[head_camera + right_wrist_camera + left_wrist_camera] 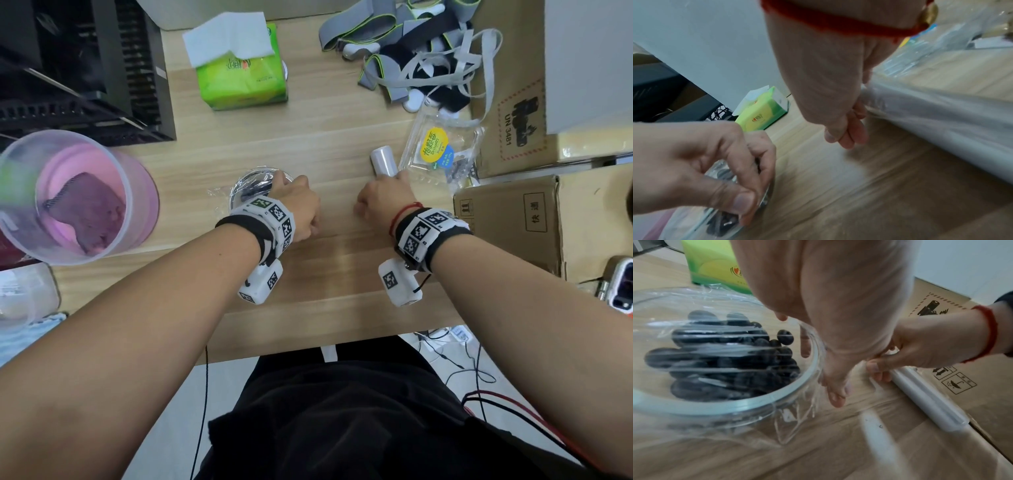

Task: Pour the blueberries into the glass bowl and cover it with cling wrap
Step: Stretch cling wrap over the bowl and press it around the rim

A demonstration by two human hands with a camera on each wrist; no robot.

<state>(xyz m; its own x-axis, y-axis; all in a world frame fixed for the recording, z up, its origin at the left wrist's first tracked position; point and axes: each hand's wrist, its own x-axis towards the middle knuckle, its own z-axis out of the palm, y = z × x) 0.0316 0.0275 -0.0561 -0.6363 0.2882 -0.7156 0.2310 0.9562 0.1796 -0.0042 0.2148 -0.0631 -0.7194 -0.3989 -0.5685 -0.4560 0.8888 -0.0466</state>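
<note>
The blueberries [731, 356] already lie in the glass bowl [748, 404], which stands on the table [342, 137] in front of the person, left of centre; a sheet of cling wrap [715, 347] is stretched over its mouth and runs on, unsevered as far as can be judged, to the cling wrap roll [384, 161] lying to the right. The left hand [298, 209] sits at the bowl's right rim, thumb and fingers [748, 201] curled down onto film and glass, apparently to pin the sheet so that tension cannot drag it off the bowl. The right hand [383, 198] has its fingers [879, 369] curled about the near end of the roll, holding it low against the table, well apart from the bowl, which keeps the span of film taut for tearing. The emptied blueberry punnet [442, 154] rests just beyond the roll, set aside. In judgement, pouring is done and covering is nearly complete; separating the film and tucking its loose edge under the rim remain.
</note>
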